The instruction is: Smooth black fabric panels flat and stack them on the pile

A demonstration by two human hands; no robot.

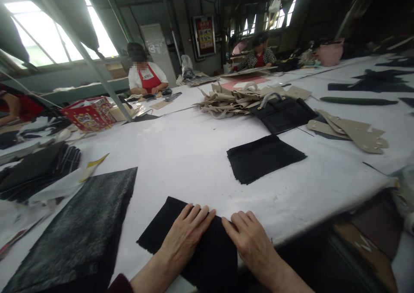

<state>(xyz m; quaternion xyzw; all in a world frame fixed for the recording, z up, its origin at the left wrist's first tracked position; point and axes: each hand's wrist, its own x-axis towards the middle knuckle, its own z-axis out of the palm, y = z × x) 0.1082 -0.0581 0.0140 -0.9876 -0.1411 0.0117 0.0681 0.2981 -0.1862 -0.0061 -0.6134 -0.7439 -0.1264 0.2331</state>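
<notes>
A black fabric piece (164, 230) lies on the white table (194, 155) near its front edge. My left hand (186, 234) rests flat on it, fingers stretched out and together. My right hand (250, 239) lies flat beside it on the same piece, fingers extended toward the left hand's fingertips. Neither hand grips anything. A stack of black fabric pieces (263, 157) sits farther out on the table, to the right of centre.
A large dark grey sheet (84, 232) lies at the left. Black bundles (35, 170) sit far left. A beige pile (233, 99), a black handbag (283, 114) and beige cut parts (352, 133) lie beyond. Two people sit at the far end. The table edge drops off at right.
</notes>
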